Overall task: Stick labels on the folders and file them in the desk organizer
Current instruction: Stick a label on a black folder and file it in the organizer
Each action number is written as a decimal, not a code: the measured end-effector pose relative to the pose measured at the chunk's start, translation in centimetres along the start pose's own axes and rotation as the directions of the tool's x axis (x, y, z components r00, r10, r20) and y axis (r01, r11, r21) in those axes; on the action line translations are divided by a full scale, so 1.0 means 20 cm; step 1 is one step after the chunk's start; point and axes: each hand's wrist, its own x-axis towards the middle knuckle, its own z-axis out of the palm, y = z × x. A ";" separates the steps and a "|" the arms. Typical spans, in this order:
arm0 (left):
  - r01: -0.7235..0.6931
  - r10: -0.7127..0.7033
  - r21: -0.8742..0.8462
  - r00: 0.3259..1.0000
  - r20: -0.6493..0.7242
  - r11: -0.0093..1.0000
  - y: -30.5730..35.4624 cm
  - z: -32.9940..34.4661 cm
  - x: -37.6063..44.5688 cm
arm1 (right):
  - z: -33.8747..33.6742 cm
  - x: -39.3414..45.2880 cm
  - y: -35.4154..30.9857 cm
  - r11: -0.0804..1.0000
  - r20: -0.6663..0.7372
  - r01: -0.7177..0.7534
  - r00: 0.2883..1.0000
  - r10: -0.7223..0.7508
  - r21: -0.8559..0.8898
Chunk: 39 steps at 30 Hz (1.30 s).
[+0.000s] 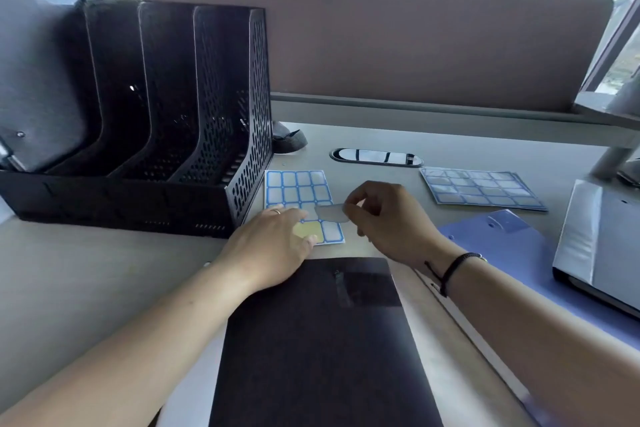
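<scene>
A black folder [318,343] lies flat on the desk right in front of me. Beyond it lies a sheet of blue-bordered labels [298,189]. My left hand [273,246] presses flat on the sheet's near part with straight fingers. My right hand [388,218] pinches a single label [332,212] between thumb and forefinger, lifted partly off the sheet. The black mesh desk organizer [173,135] stands at the left with a grey folder [38,87] in its leftmost slot.
A second stack of label sheets [481,189] lies at the right rear. A blue folder [519,246] and a grey folder [602,246] lie at the right. A cable port [375,157] sits behind the sheet, and a partition wall closes the desk's back.
</scene>
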 end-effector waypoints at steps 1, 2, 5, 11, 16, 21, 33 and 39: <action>-0.023 0.022 -0.019 0.999 -0.024 1.000 0.00 0.00 0.00 | -0.02 -0.01 -0.01 1.000 0.029 -0.005 1.000 0.004 0.023; -0.053 0.051 -0.043 0.997 -0.052 0.998 0.00 -0.01 0.00 | -0.04 -0.03 -0.02 0.999 0.050 -0.007 0.999 0.005 0.050; -0.115 0.105 -0.149 0.992 -0.073 0.982 0.01 -0.04 -0.01 | -0.11 -0.09 -0.03 0.985 0.067 -0.001 0.998 -0.011 0.172; -0.144 0.164 -0.175 0.981 0.105 0.974 0.05 -0.13 -0.02 | -0.18 -0.27 0.07 0.975 0.082 -0.040 0.996 0.023 0.218; -0.216 0.247 -0.191 0.957 0.155 0.958 0.13 -0.17 -0.06 | -0.21 -0.33 0.13 0.976 0.141 -0.076 0.989 0.047 0.205; -0.214 0.259 -0.244 0.951 0.170 0.946 0.18 -0.12 -0.09 | -0.19 -0.34 0.14 0.988 0.171 -0.075 0.984 0.052 0.132; -0.216 0.249 -0.286 0.965 0.087 0.934 0.20 -0.03 -0.13 | -0.18 -0.35 0.16 0.999 0.219 0.022 0.975 -0.032 0.046; -0.229 0.264 -0.269 0.959 0.100 0.936 0.20 -0.02 -0.13 | -0.18 -0.35 0.14 0.999 0.246 0.010 0.969 -0.023 0.053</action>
